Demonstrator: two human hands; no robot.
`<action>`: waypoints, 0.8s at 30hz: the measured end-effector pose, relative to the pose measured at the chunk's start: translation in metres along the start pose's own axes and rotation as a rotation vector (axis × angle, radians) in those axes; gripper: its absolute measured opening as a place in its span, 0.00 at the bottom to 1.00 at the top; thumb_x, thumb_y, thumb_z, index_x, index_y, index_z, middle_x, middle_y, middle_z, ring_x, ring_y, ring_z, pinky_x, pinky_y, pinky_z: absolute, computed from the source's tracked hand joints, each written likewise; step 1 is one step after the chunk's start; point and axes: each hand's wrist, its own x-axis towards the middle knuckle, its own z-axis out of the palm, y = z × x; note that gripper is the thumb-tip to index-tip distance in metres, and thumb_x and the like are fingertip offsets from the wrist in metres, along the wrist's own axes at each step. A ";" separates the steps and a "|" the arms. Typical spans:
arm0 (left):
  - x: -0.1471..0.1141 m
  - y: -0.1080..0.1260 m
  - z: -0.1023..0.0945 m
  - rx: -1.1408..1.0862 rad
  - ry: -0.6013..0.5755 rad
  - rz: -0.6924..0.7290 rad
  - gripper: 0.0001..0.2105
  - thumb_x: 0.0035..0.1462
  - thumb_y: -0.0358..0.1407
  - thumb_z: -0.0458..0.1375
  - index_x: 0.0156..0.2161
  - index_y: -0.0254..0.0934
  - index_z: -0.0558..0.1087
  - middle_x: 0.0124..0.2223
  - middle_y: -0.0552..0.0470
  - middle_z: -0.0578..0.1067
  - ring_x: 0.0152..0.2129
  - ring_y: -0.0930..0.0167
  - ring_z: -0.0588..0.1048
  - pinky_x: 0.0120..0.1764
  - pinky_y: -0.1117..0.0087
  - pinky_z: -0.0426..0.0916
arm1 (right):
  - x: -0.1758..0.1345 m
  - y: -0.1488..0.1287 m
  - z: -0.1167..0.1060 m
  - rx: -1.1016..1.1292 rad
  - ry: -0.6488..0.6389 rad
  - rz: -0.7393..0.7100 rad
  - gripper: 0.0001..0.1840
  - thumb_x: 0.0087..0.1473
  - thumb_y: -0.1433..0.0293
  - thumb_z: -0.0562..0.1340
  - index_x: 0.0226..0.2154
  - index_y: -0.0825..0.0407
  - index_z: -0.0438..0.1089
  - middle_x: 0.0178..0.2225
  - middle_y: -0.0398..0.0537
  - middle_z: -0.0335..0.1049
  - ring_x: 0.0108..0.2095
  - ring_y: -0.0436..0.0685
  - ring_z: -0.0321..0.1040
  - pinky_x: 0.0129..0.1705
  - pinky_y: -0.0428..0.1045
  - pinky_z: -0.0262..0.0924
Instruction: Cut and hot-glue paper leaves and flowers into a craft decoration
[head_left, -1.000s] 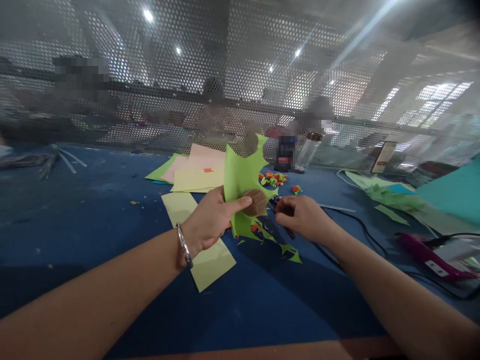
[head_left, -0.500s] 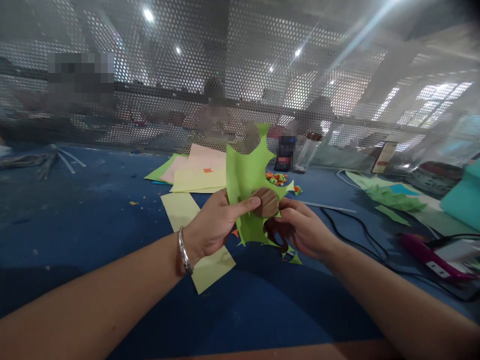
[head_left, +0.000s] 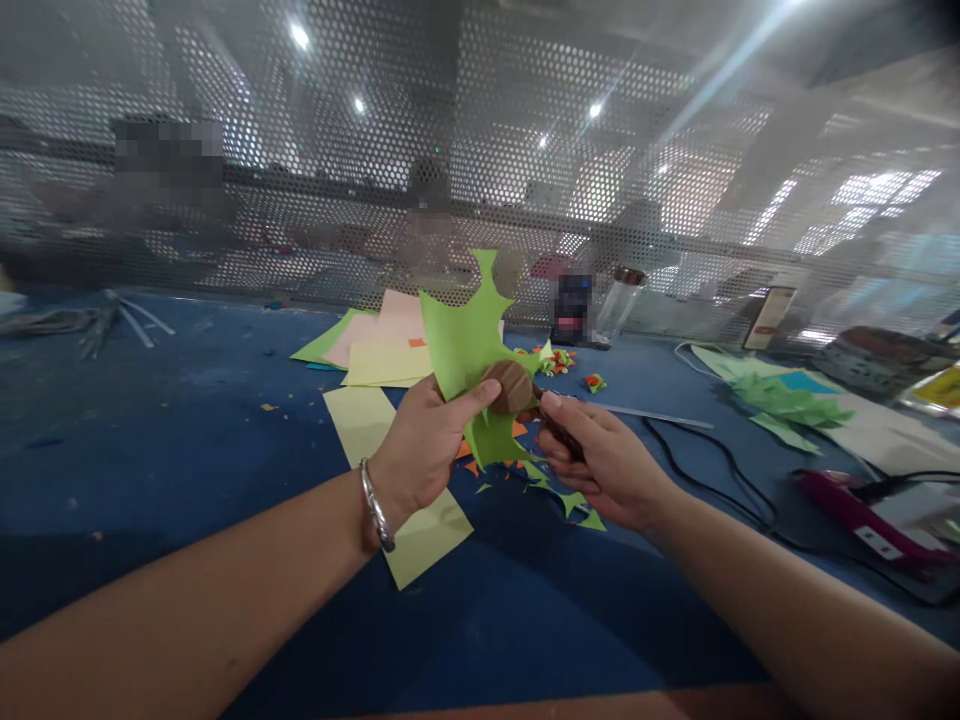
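A: The left hand is clamped on the green paper sheet, and the thumb tip presses the round brown disc against the front of it!

B: And the other fingers?

A: Tucked behind the sheet, mostly out of sight. The paper stands tilted up above the blue tabletop, its right edge bitten into scooped curves and sharp points.

B: Over to the right hand, then.

A: Wrapped around the dark brown scissors! Fingers curled beneath, thumb on top, right beside the disc's edge. The grip hides much of the tool, so whether the blades stand apart or together, nobody can tell from here.

B: Nor whether they're touching paper. What's below?

A: Green scraps lie under the hands, with orange bits near the sheet's lower edge. A pale yellow paper strip runs beneath the left hand, whose wrist wears a silver bracelet.

B: Beyond the sheet?

A: A little heap of orange and green clippings, and behind the left hand, pink paper lies among other sheets.
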 end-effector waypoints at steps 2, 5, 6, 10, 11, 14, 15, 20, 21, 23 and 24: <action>0.001 0.000 -0.001 -0.001 0.027 0.010 0.17 0.52 0.34 0.69 0.48 0.35 0.78 0.47 0.45 0.81 0.43 0.62 0.79 0.47 0.60 0.74 | 0.000 0.000 -0.001 -0.016 0.015 -0.029 0.20 0.58 0.51 0.63 0.34 0.52 0.69 0.18 0.33 0.52 0.15 0.41 0.39 0.14 0.39 0.33; 0.000 0.000 0.000 0.004 0.025 0.013 0.17 0.52 0.34 0.69 0.48 0.34 0.78 0.46 0.44 0.82 0.44 0.61 0.79 0.46 0.61 0.75 | 0.000 -0.001 -0.001 -0.030 0.039 -0.059 0.22 0.58 0.50 0.63 0.33 0.53 0.70 0.17 0.33 0.49 0.15 0.41 0.39 0.14 0.39 0.33; -0.001 0.001 0.000 0.005 0.017 0.007 0.16 0.53 0.35 0.68 0.48 0.35 0.78 0.47 0.44 0.82 0.44 0.61 0.79 0.45 0.61 0.75 | 0.000 -0.002 -0.001 -0.035 0.040 -0.064 0.22 0.57 0.50 0.64 0.32 0.53 0.70 0.17 0.33 0.49 0.15 0.41 0.39 0.14 0.39 0.33; -0.003 0.003 0.003 0.001 0.022 -0.029 0.13 0.53 0.33 0.68 0.45 0.35 0.79 0.45 0.47 0.82 0.41 0.62 0.80 0.43 0.62 0.76 | -0.001 -0.003 0.000 -0.055 0.019 -0.075 0.24 0.56 0.49 0.65 0.29 0.54 0.69 0.16 0.33 0.48 0.14 0.41 0.39 0.15 0.40 0.33; -0.003 0.003 0.003 0.000 0.032 -0.036 0.13 0.53 0.33 0.68 0.45 0.35 0.79 0.44 0.47 0.82 0.39 0.63 0.80 0.43 0.63 0.76 | -0.001 -0.002 -0.001 -0.053 0.017 -0.079 0.23 0.56 0.49 0.65 0.29 0.54 0.69 0.16 0.32 0.48 0.14 0.41 0.39 0.15 0.40 0.34; -0.002 0.004 0.003 -0.008 0.053 -0.060 0.12 0.53 0.32 0.67 0.44 0.34 0.79 0.41 0.48 0.83 0.35 0.65 0.80 0.40 0.64 0.76 | -0.002 -0.002 -0.001 -0.041 0.016 -0.091 0.23 0.56 0.50 0.65 0.28 0.53 0.67 0.16 0.32 0.47 0.14 0.41 0.38 0.15 0.39 0.34; -0.002 0.004 0.002 -0.010 0.052 -0.066 0.13 0.53 0.32 0.67 0.45 0.34 0.79 0.41 0.48 0.82 0.34 0.65 0.80 0.39 0.64 0.76 | -0.002 -0.002 -0.001 -0.041 0.014 -0.091 0.23 0.56 0.50 0.65 0.28 0.53 0.67 0.16 0.32 0.47 0.14 0.41 0.38 0.15 0.39 0.34; -0.003 0.000 0.001 -0.014 -0.027 -0.084 0.14 0.54 0.33 0.68 0.46 0.35 0.79 0.43 0.48 0.82 0.37 0.66 0.80 0.43 0.65 0.75 | -0.002 -0.004 -0.001 -0.047 0.034 -0.078 0.24 0.56 0.49 0.65 0.27 0.54 0.66 0.15 0.32 0.46 0.14 0.41 0.38 0.13 0.39 0.34; -0.003 -0.001 0.001 -0.021 -0.047 -0.087 0.14 0.54 0.33 0.67 0.46 0.36 0.79 0.43 0.48 0.82 0.37 0.66 0.80 0.44 0.65 0.75 | -0.002 -0.005 0.000 -0.045 0.042 -0.078 0.25 0.55 0.49 0.65 0.27 0.54 0.66 0.15 0.32 0.46 0.14 0.41 0.38 0.13 0.39 0.34; -0.004 -0.002 0.002 -0.041 -0.081 -0.098 0.14 0.55 0.32 0.67 0.47 0.36 0.79 0.43 0.48 0.82 0.36 0.67 0.80 0.44 0.65 0.75 | -0.003 -0.005 0.001 -0.040 0.052 -0.077 0.25 0.55 0.48 0.65 0.26 0.54 0.66 0.15 0.32 0.46 0.14 0.41 0.39 0.13 0.39 0.34; -0.005 -0.002 0.002 -0.051 -0.094 -0.102 0.14 0.55 0.32 0.67 0.47 0.36 0.78 0.43 0.48 0.82 0.36 0.67 0.80 0.44 0.65 0.75 | -0.003 -0.005 0.001 -0.036 0.055 -0.077 0.26 0.54 0.48 0.66 0.25 0.54 0.65 0.15 0.32 0.46 0.14 0.41 0.39 0.13 0.39 0.34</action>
